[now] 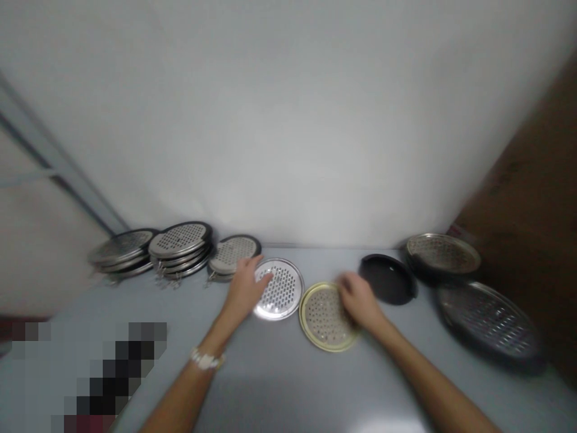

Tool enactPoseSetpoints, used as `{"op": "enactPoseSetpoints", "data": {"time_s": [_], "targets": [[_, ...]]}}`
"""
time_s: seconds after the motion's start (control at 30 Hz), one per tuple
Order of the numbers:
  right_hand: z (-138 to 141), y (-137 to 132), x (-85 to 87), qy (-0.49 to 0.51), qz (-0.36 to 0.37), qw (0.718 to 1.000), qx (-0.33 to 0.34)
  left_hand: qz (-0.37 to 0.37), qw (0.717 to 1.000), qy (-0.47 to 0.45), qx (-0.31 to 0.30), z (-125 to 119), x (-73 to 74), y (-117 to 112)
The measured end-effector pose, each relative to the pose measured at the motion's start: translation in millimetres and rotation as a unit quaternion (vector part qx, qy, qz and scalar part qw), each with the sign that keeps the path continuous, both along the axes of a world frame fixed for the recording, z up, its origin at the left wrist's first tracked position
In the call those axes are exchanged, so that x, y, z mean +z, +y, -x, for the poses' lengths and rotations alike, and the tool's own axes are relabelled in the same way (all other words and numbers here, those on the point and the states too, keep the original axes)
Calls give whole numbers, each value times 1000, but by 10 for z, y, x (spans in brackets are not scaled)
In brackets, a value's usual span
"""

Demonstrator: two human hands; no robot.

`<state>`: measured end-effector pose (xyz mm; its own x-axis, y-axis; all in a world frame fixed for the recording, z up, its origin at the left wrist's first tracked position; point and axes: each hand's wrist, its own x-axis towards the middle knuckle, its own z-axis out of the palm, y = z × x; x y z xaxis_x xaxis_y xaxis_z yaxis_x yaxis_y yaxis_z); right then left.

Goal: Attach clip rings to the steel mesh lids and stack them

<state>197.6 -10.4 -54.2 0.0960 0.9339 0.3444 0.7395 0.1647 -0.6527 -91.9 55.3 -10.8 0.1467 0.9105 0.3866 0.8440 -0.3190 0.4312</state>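
Observation:
My left hand (246, 288) lies on the left edge of a silver perforated round plate (282, 291) flat on the grey table; its fingers look stretched over the rim, blurred. My right hand (358, 300) rests on the right part of a gold-rimmed perforated round plate (322, 316), fingers curled over its far edge. The two plates lie side by side, nearly touching. A black round lid (388, 279) lies just right of my right hand.
Three stacks of perforated metal discs (180, 243) stand at the back left against the white wall. At the right lie a dark pan with a perforated insert (444, 255) and a larger one (489, 322). A brown surface (532, 228) rises at the far right.

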Motion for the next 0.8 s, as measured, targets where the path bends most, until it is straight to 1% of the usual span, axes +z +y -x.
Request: {"op": "enactPoseSetpoints", "data": {"time_s": [0.07,0.13,0.23,0.33,0.47,0.6,0.7,0.8], "targets": [[3,-4,3,-7,2,1000,1,-63,997,-41,2,-71,95,-59],[4,-8,4,-16,4,1000,3,-141,988,-62,-7,-134,154,-113],[-2,-12,3,-28,9,1000,6,-248,965,-68,-45,-184,160,-163],[-11,-13,-2,-33,6,999,6,-310,946,-56,-81,-196,130,-186],[-21,-10,-6,-36,-2,999,6,-351,931,-27,-95,-209,118,-203],[-25,-11,-16,-40,-1,999,7,-355,929,-6,-109,-202,101,-211],[-10,-18,-28,-47,-2,999,2,-347,925,0,-156,-189,91,-249],[23,-34,-14,-56,-4,998,-1,-342,913,-1,-222,-232,107,-341]]}}
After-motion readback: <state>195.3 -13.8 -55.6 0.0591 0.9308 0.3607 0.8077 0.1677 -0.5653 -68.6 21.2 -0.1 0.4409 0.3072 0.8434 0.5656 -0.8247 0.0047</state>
